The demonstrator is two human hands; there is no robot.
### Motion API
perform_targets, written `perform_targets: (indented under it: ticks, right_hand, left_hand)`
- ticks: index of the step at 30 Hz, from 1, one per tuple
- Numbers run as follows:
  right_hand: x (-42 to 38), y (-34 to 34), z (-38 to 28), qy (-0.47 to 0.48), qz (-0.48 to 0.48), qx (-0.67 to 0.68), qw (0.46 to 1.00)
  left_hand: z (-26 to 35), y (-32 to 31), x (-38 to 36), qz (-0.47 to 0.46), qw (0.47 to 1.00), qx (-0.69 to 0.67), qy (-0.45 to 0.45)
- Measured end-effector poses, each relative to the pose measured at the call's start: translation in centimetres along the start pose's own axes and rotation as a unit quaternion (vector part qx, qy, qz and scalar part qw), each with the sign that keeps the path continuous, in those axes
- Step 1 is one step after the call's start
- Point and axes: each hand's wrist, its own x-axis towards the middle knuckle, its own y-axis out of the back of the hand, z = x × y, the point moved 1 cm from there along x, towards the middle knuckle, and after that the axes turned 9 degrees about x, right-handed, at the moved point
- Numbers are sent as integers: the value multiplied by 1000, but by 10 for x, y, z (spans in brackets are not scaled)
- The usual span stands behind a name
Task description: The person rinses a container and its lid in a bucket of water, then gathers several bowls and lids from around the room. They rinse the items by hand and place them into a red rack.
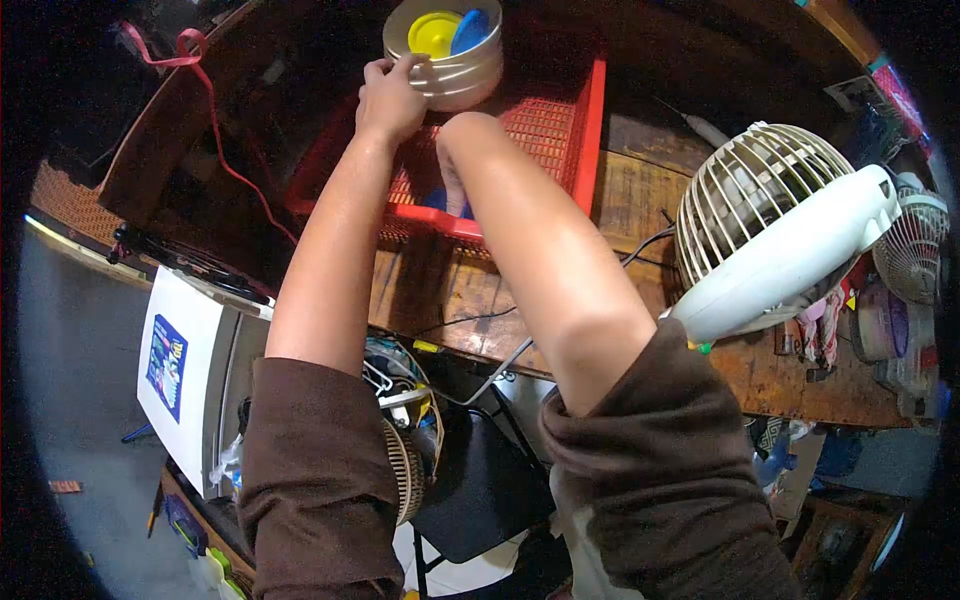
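My left hand (391,100) is closed on the near left rim of a round, clear plastic container (465,82) with a ridged side. Inside that container are a yellow round piece (433,36) and a blue round piece (469,32), which look like lids. Under it is a red plastic basket (592,130) with a slatted bottom. My right hand (454,180) bends down into the near part of the basket, beside a blue item (436,199). Its wrist hides most of the fingers, so whether they grip the blue item cannot be made out.
The basket rests on a worn wooden table (640,195). To the right a white fan (780,230) lies tilted, with a second fan (912,240) behind it. A pink ribbon (215,120) hangs at left. A white box (185,370) and black chair (470,480) are below.
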Motion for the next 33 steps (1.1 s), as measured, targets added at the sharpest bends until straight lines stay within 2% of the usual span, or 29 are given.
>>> perform_targets:
  ticks: [3, 6, 7, 9, 11, 12, 14, 15, 17, 18, 20, 21, 24, 26, 28, 29, 31, 32, 33]
  right_hand:
    - [19, 0, -16, 5, 17, 21, 1000]
    - [38, 5, -21, 11, 31, 44, 998]
    - [45, 11, -20, 16, 36, 51, 998]
    - [49, 15, -23, 23, 42, 63, 997]
    - [46, 23, -30, 139, 141, 142, 970]
    - [60, 16, -31, 142, 141, 140, 970]
    - [101, -7, -36, 237, 101, 240, 936]
    - [96, -7, -41, 238, 100, 239, 936]
    - [87, -7, -48, 121, 143, 471, 862]
    - [83, -5, -50, 121, 142, 471, 862]
    - [75, 1, -51, 96, 124, 399, 903]
    - [70, 3, -53, 96, 122, 398, 904]
    - [65, 3, -54, 59, 116, 378, 916]
    - [73, -2, -46, 280, 150, 217, 923]
    - [70, -11, -43, 288, 189, 230, 910]
    - [66, -14, -44, 299, 226, 243, 895]
    - [40, -16, -37, 330, 247, 245, 877]
    - [21, -16, -33, 336, 244, 276, 867]
    - [-4, -10, -25, 337, 242, 309, 856]
  left_hand:
    - [-3, -7, 2, -28, 1000, -6, 1]
    - [-7, -9, 6, 10, 1000, -12, -16]
    - [-9, -9, 11, 15, 994, -107, 32]
    - [-15, -9, 17, 24, 947, -294, 126]
    - [-22, -5, 18, 92, 932, -312, 161]
    - [-24, -5, 19, 95, 930, -315, 163]
    - [-27, -6, 18, 123, 920, -331, 171]
    - [-26, -6, 18, 125, 919, -331, 172]
    - [-21, -8, 18, 87, 946, -292, 110]
    - [-5, 9, 7, 60, 956, -254, 132]
    - [-4, 6, 8, 59, 963, -238, 112]
    - [-4, 5, 9, 58, 969, -223, 90]
    - [-8, 1, 11, 72, 965, -233, 97]
    - [-12, -2, 14, 76, 960, -251, 102]
    - [-9, 4, 14, 123, 958, -251, 62]
    - [-3, 11, 9, 188, 957, -214, 61]
    - [-4, 24, 9, 225, 962, -151, 43]
    - [-3, 30, 7, 224, 959, -164, 62]
    - [7, 47, -3, 163, 952, -229, 120]
